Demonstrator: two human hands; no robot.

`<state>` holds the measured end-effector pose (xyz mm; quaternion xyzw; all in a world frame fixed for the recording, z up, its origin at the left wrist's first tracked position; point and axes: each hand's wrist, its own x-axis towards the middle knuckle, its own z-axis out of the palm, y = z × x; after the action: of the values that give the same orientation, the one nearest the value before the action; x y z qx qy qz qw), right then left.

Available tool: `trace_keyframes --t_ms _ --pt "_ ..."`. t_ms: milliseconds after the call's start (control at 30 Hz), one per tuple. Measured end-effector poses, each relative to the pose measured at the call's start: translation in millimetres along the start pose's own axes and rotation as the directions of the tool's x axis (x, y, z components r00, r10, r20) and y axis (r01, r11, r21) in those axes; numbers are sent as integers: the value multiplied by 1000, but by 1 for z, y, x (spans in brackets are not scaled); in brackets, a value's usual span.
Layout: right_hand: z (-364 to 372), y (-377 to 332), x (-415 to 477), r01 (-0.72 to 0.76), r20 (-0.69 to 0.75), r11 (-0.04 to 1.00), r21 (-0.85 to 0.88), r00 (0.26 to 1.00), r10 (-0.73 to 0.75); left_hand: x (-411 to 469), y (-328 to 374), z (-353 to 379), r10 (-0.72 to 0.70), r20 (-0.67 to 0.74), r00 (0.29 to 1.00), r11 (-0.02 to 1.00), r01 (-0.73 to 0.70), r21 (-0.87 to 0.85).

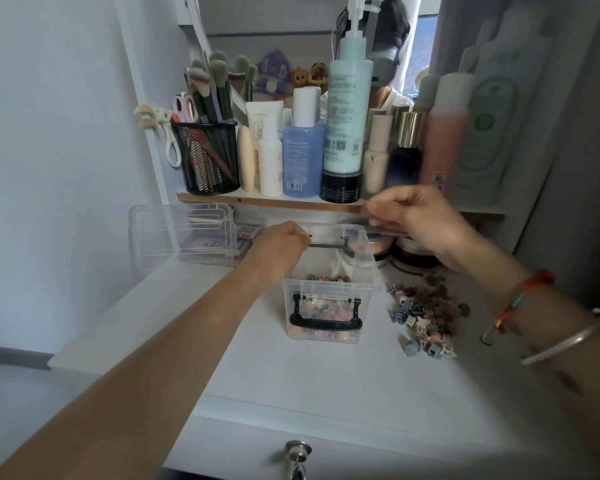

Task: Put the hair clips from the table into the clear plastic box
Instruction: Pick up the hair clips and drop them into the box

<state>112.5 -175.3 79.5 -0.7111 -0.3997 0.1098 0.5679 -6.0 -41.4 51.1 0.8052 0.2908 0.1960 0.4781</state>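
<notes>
Head view: the box (367, 306) sits mid-frame on the white worktop (291, 382), a black handle across its front wall, its floor already covered with small coloured clips. Most of the clips (426, 313) lie loose in a heap on the worktop just right of the box, apart from it.

Both arms reach over the box's far side. The left hand (278, 245) has its fingers curled, its grip pinching the end of a thin black bar (326, 244) at the box's far edge. The right hand (420, 220), bracelets on its wrist, has fingertips pressed together on the upper right edge of the clear lid (333, 231), which stands raised behind the opening; the grip is blurred, so I can't make out finer detail.

Left of the box lies a second clear case (181, 233). Above, a shelf (274, 201) carries bottles (349, 109) and a mesh cup (208, 157) of brushes.
</notes>
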Motion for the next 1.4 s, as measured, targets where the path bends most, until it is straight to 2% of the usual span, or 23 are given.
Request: trace_keyframes --t_ms 67,167,233,333,400,467,567,667,733,833,933,1067,1100,1200,1267,1333,1400 --pt "-5 13 1 -18 -62 969 -248 998 3 1 1 2 1 -2 1000 1000 -1 2" --pt "-4 42 -3 -94 51 789 -607 986 157 2 2 4 -2 1 1000 1000 2 -2" --pt "0 59 -4 -65 115 702 -709 971 207 3 2 5 -1 8 1000 1000 1 -14" --pt "2 61 -7 -41 108 610 -791 973 206 3 2 6 -3 8 1000 1000 3 -28" --pt "3 59 -7 -27 108 617 -786 978 181 4 2 6 -1 8 1000 1000 2 -30" --pt "4 51 -5 -32 47 704 -710 995 93 3 2 6 -1 11 1000 1000 1 -26" --pt "1 26 -2 -27 -98 932 -361 995 -9 3 2 6 4 15 1000 1000 -3 -29" --pt "-1 1 -5 3 -104 994 -107 994 -14 3 3 7 6 32 999 1000 -5 -31" --pt "2 -8 -8 1 -40 1000 -23 999 -2 3 4 9 9 44 999 1000 -8 -23" --pt "7 -7 -9 19 51 997 -73 999 -15 3 5 9 11 44 999 1000 -10 -18" --pt "0 5 -5 -9 -15 978 -210 1000 6 3 4 10 13 40 999 1000 -12 -29" --pt "-4 29 -6 -128 -141 857 -499 988 65 4 3 9 10 40 999 999 -9 -31" --pt "-3 32 -9 -129 -108 846 -518 991 85 3 3 10 9 39 999 1000 -8 -29" --pt "3 40 -15 -99 190 840 -534 954 233 4 4 10 14 34 999 1000 -13 -26" --pt "8 43 -18 -56 243 758 -650 930 277 4 4 10 17 38 999 999 -16 -28" --pt "6 46 -15 -35 185 721 -692 957 224 3 4 10 22 41 999 1000 -21 -21" --pt "0 43 -11 -85 17 790 -607 993 119 3 3 9 26 43 999 1000 -26 -18"
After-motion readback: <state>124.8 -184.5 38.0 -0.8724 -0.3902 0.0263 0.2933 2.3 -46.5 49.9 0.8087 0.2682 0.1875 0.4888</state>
